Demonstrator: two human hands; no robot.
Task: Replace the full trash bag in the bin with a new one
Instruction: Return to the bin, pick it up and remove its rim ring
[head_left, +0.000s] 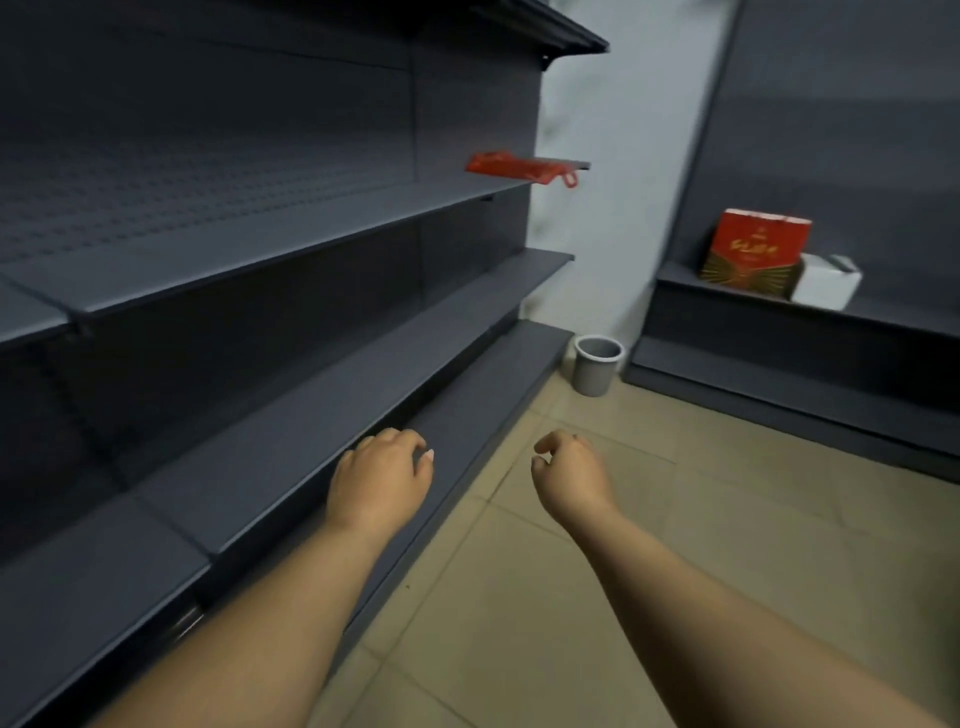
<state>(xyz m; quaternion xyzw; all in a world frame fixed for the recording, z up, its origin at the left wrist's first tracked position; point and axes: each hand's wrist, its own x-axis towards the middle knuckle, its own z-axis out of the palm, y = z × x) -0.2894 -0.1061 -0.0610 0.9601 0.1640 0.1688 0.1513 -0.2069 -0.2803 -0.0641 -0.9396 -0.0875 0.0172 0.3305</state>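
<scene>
A small grey bin (597, 365) stands on the floor in the far corner, between the two shelf units; no bag shows over its rim. A red plastic bag (511, 166) lies flat on an upper shelf at the left unit's far end, one handle hanging over the edge. My left hand (382, 478) hovers in front of the low shelves with its fingers curled, holding nothing. My right hand (569, 473) is out over the floor, fingers curled loosely, also holding nothing. Both hands are well short of the bin.
Dark grey shelving (291, 249) runs along the left. A second dark unit (779, 364) stands at the right with a red gift box (753, 254) and a white box (826, 283) on it. Beige floor tiles (675, 519) lead to the bin.
</scene>
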